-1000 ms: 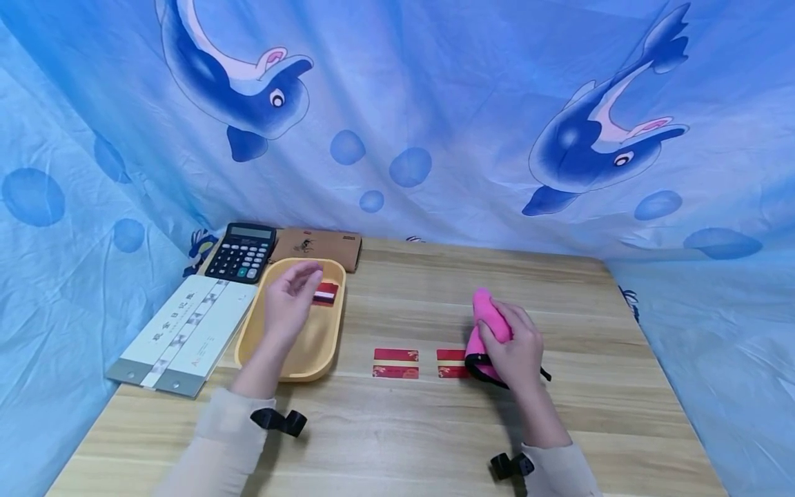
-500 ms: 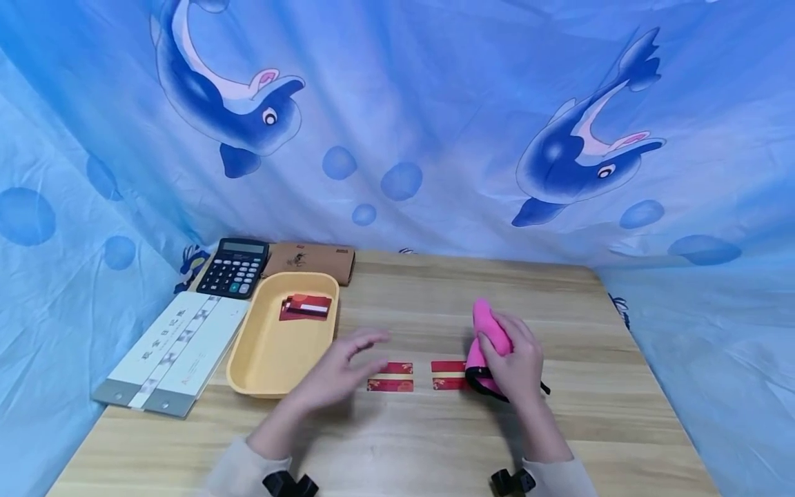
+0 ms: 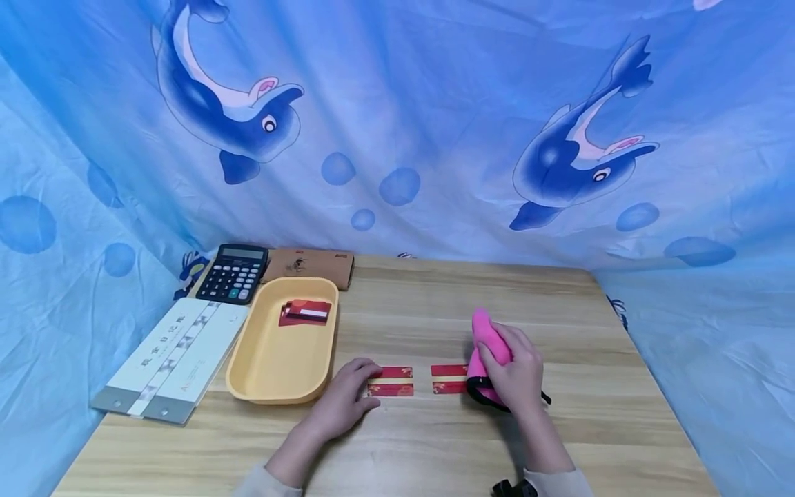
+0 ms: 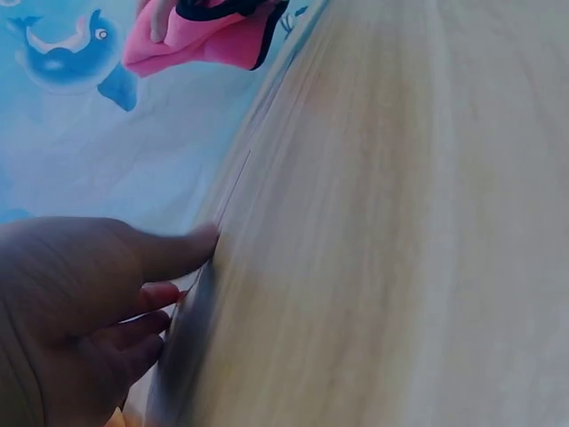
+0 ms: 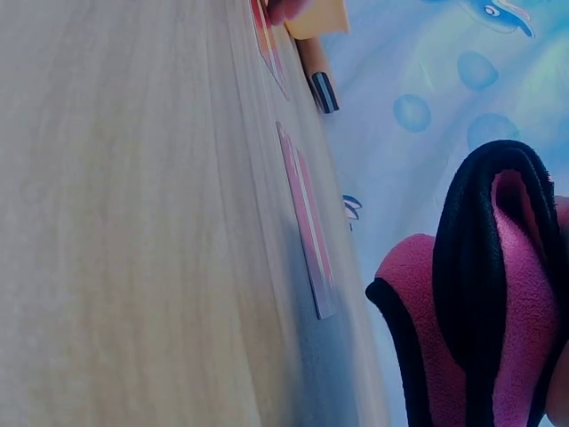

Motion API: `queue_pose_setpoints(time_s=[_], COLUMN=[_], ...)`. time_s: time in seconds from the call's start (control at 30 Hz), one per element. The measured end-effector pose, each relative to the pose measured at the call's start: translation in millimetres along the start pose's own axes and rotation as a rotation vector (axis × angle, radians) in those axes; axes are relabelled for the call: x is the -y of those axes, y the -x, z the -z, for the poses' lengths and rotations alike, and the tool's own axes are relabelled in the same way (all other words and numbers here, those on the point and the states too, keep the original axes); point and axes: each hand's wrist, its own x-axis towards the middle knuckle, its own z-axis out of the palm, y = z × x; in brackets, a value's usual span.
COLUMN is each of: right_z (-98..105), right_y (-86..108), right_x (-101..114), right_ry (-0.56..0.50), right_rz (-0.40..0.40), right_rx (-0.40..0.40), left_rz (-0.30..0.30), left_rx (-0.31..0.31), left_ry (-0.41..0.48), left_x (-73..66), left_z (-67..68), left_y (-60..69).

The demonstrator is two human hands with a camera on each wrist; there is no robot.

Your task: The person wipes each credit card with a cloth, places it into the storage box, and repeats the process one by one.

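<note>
Pink plush with black trim: a cloth [image 3: 479, 368], likely light and limp, bunched in the curled fingers of the right grip [image 3: 519, 371]. Overlapping the right end of the right red card [image 3: 447, 379] in the head view, apart from it in the right wrist view. Best taken around the folded middle, edges gathered in. To the left, flat on the wooden surface [image 3: 404, 304], the left red card [image 3: 391, 382], judged thin, light, fairly stiff and slick. At its left end, the left grip [image 3: 338, 402], thumb and fingers spread about the far and near corners; cannot tell if pressing. Better to pinch by opposite edges. Farther left, stacked red cards [image 3: 306, 310] in a yellow tray [image 3: 279, 366].
</note>
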Motion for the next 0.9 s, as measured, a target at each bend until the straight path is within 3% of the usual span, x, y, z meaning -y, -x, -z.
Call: queue_pose_setpoints(time_s=[0.13,0.27,0.5,0.7,0.9], right_z=[0.6,2.0,5.3,4.3,3.4], right_y=[2.2,3.8,5.3,5.9,8.3], right_x=[-0.4,0.5,1.0,-0.5,-0.5], right_ry=[-0.005,-0.019,-0.017,-0.015,-0.016], right_rz=[-0.001,-0.001,-0.004,-0.004,-0.021], right_rx=[0.000,-0.003,-0.002,0.011,0.033], left_rz=[0.050,0.064,0.024,-0.002,-0.004], left_rx=[-0.023,-0.010,0.010,0.003,0.008], left_ry=[0.031,-0.009,0.006,-0.091,-0.088], left_x=[0.2,-2.0,-5.8,-2.2,-2.0], left_z=[-1.5,-1.7,-1.8,-4.0,-6.2], left_y=[-1.2,-3.0,-5.3,-4.0,-2.4])
